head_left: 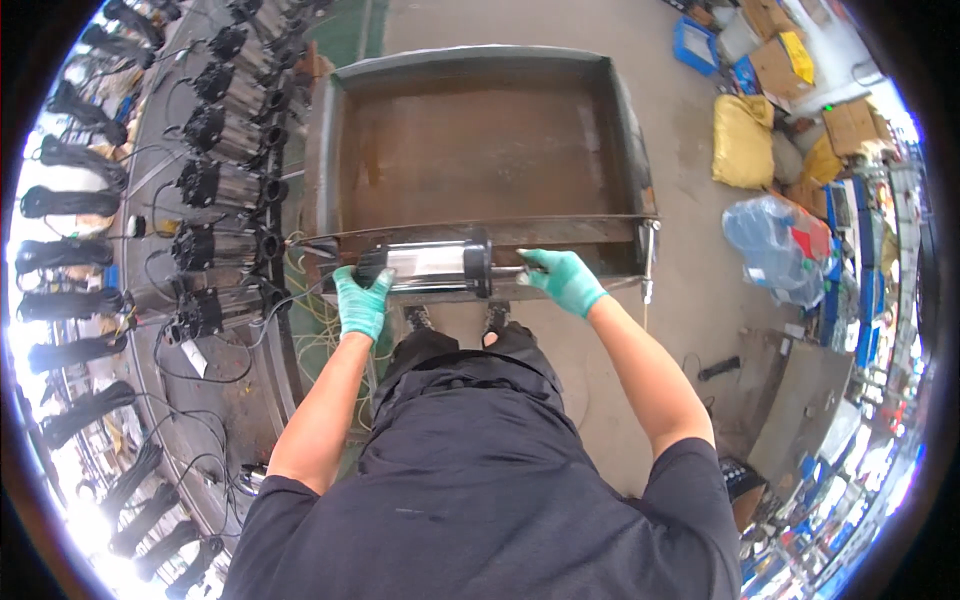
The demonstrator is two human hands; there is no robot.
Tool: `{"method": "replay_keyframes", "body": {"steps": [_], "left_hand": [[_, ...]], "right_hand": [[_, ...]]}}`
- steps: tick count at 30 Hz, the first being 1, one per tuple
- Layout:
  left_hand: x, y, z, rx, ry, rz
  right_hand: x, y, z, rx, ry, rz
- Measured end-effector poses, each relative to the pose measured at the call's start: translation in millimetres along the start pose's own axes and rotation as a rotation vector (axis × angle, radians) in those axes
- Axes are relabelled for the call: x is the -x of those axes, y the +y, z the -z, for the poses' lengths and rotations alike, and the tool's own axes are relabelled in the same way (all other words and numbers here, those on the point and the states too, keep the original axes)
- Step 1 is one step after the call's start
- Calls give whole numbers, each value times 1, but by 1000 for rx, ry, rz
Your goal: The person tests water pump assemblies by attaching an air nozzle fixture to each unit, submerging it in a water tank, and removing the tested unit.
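Observation:
A motor-like cylinder (428, 266) with a shiny silver body and black end caps lies sideways across the near edge of an open metal tank. My left hand (361, 303), in a green glove, is closed around its black left end, thumb on top. From the right end a thin metal shaft (507, 269) sticks out. My right hand (564, 281), gloved the same, has its fingers closed at the shaft's outer tip. Whether a small part sits between those fingers and the shaft is hidden. A dark cable (292, 302) runs from the cylinder's left end toward the bench.
The rusty metal tank (480, 215) stands in front of me. On my left, a bench (222, 410) carries a row of similar cylinders (215, 245) and several coiled black cables (75, 255). Yellow sacks (742, 142), plastic bags (775, 245) and boxes lie on the right.

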State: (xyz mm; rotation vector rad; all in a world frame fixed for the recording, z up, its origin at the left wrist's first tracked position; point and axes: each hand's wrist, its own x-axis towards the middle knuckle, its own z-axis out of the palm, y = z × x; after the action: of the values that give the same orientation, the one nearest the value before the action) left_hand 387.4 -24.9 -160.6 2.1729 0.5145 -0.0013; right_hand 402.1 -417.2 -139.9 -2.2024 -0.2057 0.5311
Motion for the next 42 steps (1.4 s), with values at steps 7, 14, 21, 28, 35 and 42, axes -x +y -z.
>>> {"method": "replay_keyframes", "body": {"steps": [7, 14, 21, 28, 35, 42], "left_hand": [[-1, 7, 3, -34, -49, 58], [-7, 6, 8, -9, -99, 41], [-9, 5, 8, -51, -57, 13], [0, 19, 10, -53, 4, 40], [-4, 28, 17, -102, -41, 22], [-11, 22, 18, -179, -56, 20]], "right_hand": [[15, -2, 10, -26, 80, -54], [91, 110, 25, 132, 1042, -618], [26, 104, 101, -693, 911, -626], [10, 76, 63, -165, 808, -396], [19, -3, -9, -887, 409, -418], [10, -8, -17, -1033, 335, -514]]}}
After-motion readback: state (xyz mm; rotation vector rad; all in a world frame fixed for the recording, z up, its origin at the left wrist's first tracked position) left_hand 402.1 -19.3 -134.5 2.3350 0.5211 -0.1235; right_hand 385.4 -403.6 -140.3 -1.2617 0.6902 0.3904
